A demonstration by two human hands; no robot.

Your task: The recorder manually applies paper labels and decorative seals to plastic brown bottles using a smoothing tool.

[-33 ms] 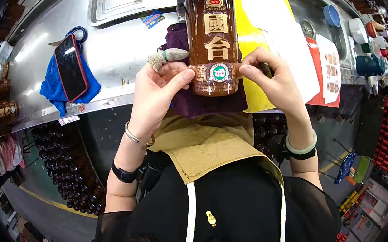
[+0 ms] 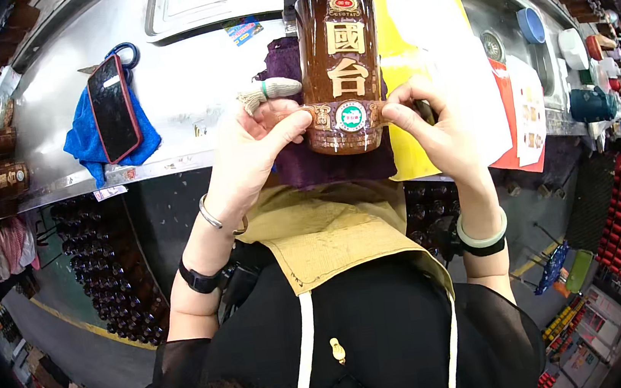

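Above the front edge of the grey metal counter [image 2: 182, 78], the tall brown glass bottle [image 2: 338, 68] stands upright on a purple cloth [image 2: 284, 67]. Left hand [image 2: 252, 151] and right hand [image 2: 433, 130] pinch thumb and fingers on its lower label band. Near the counter's left end, a black phone [image 2: 111, 108] lies on a blue cloth [image 2: 83, 147].

— That tall brown glazed bottle [image 2: 337, 60], glossy?
— Yes, smooth, with shiny gold lettering. The purple cloth [image 2: 322, 163] beneath looks soft and matt.
— And the grey metal worktop [image 2: 192, 92]?
— Brushed steel, dull sheen.
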